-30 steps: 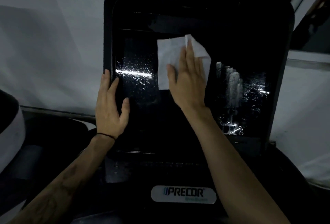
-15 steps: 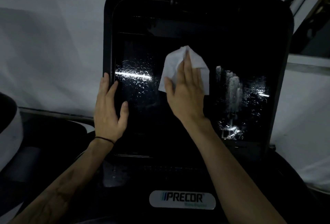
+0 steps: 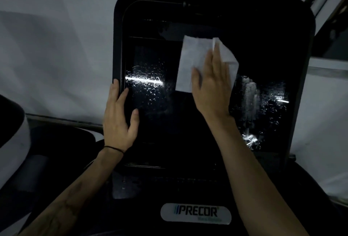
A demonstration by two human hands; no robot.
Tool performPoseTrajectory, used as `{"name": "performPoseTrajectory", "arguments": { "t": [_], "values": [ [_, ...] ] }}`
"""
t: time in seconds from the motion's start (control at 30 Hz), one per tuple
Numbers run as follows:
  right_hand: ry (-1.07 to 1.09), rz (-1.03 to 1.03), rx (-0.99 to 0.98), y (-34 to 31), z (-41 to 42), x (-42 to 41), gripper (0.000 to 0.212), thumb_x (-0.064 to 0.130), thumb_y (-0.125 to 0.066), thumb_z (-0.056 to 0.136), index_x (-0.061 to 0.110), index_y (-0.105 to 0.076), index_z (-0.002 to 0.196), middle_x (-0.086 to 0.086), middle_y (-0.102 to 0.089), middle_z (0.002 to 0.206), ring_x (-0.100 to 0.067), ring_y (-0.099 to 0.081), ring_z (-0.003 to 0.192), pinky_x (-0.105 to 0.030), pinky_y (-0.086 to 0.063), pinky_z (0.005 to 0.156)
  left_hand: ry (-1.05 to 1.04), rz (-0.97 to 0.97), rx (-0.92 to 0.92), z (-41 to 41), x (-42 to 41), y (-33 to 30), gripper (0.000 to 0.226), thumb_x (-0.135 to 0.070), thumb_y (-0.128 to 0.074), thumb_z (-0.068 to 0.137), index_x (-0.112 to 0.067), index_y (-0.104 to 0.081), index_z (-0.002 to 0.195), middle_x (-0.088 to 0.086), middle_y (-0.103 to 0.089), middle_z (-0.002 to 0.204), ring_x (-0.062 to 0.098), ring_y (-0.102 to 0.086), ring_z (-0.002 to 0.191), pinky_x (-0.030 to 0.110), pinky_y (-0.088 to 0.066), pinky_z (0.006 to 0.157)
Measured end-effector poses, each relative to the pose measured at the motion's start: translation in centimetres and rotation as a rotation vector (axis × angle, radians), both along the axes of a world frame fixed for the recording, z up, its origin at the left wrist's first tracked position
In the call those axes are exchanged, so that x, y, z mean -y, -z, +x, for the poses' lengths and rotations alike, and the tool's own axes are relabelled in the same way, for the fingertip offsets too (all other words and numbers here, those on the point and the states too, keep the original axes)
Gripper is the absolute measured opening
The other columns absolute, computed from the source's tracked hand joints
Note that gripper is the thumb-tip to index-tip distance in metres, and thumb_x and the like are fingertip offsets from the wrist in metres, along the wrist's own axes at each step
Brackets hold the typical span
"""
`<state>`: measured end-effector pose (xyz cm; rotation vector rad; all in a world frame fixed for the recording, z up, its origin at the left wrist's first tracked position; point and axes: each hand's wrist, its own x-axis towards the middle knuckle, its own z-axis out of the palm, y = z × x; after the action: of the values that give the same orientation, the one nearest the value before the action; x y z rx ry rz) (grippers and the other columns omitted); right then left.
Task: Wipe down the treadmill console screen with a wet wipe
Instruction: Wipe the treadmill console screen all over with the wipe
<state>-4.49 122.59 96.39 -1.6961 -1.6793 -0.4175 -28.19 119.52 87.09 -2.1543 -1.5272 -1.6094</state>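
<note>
since half a second ago my right hand (image 3: 211,85) has pushed the wet wipe (image 3: 194,62) back up the middle of the console screen (image 3: 154,104), fingers flat on it. left hand (image 3: 118,115) rests released on the left edge. droplets remain both sides. badge (image 3: 195,213) reads "precor".
</note>
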Motion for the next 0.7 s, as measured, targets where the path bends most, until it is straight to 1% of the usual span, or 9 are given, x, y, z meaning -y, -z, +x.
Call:
{"name": "performPoseTrajectory", "arguments": {
  "t": [0.07,0.13,0.2,0.27,0.37,0.47,0.53,0.63,0.7],
  "values": [
    [-0.022,-0.021,-0.035,1.7,-0.2,1.7,0.064,0.041,-0.032,0.108,-0.001,-0.030,0.156,-0.011,-0.011,0.170,-0.030,-0.030,0.150,-0.047,-0.028,0.122,0.006,0.007,0.004,0.1,0.0,0.1,0.059,-0.031,-0.042,0.104,0.004,-0.039,0.151,0.021,-0.020,0.169,0.034,-0.019,0.158,0.048,-0.025,0.127],
    [-0.100,-0.040,-0.019,2.4,-1.4,2.3,0.065,0.042,-0.031,0.106,-0.001,-0.032,0.155,-0.012,-0.013,0.169,-0.032,-0.031,0.149,-0.048,-0.031,0.121,0.002,0.012,-0.004,0.1,-0.2,0.0,0.058,-0.031,-0.043,0.104,0.004,-0.039,0.151,0.021,-0.021,0.169,0.035,-0.020,0.158,0.050,-0.026,0.127],
    [-0.124,-0.034,0.010,1.3,-2.1,1.1,0.068,0.045,-0.029,0.106,-0.001,-0.030,0.156,-0.010,-0.010,0.170,-0.030,-0.031,0.150,-0.047,-0.027,0.123,-0.010,0.001,-0.015,0.0,-0.2,0.0,0.058,-0.030,-0.043,0.104,0.005,-0.040,0.151,0.022,-0.021,0.169,0.035,-0.020,0.158,0.052,-0.026,0.126],
    [-0.064,-0.028,0.021,0.1,-1.4,0.0,0.069,0.046,-0.030,0.107,-0.003,-0.029,0.155,-0.011,-0.009,0.170,-0.030,-0.032,0.150,-0.048,-0.026,0.123,-0.009,-0.008,-0.011,0.0,-0.1,0.0,0.058,-0.030,-0.043,0.104,0.005,-0.040,0.150,0.021,-0.021,0.169,0.034,-0.020,0.158,0.051,-0.026,0.126],
    [-0.010,-0.029,-0.005,1.2,-0.4,1.4,0.067,0.044,-0.033,0.108,-0.002,-0.027,0.156,-0.010,-0.003,0.171,-0.030,-0.031,0.150,-0.047,-0.025,0.124,-0.004,-0.007,-0.008,0.0,-0.1,0.1,0.059,-0.031,-0.043,0.103,0.005,-0.040,0.150,0.021,-0.021,0.169,0.033,-0.020,0.158,0.050,-0.026,0.126],
    [-0.122,-0.068,0.067,2.9,-1.6,2.9,0.067,0.043,-0.034,0.106,0.003,-0.024,0.158,-0.009,-0.009,0.170,-0.030,-0.033,0.148,-0.042,-0.023,0.125,-0.014,-0.004,-0.006,-0.1,-0.3,0.0,0.060,-0.033,-0.043,0.103,0.004,-0.041,0.150,0.021,-0.021,0.169,0.033,-0.020,0.158,0.047,-0.025,0.127],
    [-0.153,-0.045,0.093,1.8,-1.5,1.4,0.066,0.043,-0.035,0.106,0.001,-0.026,0.158,-0.009,-0.010,0.170,-0.028,-0.032,0.150,-0.042,-0.019,0.126,-0.013,-0.008,-0.010,-0.1,-0.3,0.0,0.061,-0.034,-0.042,0.103,0.005,-0.040,0.150,0.021,-0.021,0.169,0.033,-0.020,0.158,0.046,-0.025,0.127],
    [-0.045,-0.021,0.034,0.5,0.3,0.4,0.065,0.041,-0.035,0.108,-0.001,-0.026,0.157,-0.010,-0.008,0.170,-0.027,-0.026,0.153,-0.043,-0.018,0.126,-0.002,0.000,-0.001,-0.1,-0.2,0.1,0.061,-0.035,-0.041,0.103,0.005,-0.041,0.150,0.021,-0.022,0.169,0.032,-0.020,0.158,0.044,-0.024,0.128],
    [-0.029,-0.045,-0.044,1.7,0.3,1.9,0.064,0.041,-0.032,0.108,0.000,-0.027,0.157,-0.008,-0.006,0.171,-0.027,-0.023,0.153,-0.041,-0.018,0.126,-0.003,0.006,0.008,-0.1,-0.2,0.0,0.061,-0.035,-0.041,0.103,0.006,-0.042,0.149,0.021,-0.023,0.168,0.032,-0.021,0.158,0.041,-0.024,0.128]
  ]
}}
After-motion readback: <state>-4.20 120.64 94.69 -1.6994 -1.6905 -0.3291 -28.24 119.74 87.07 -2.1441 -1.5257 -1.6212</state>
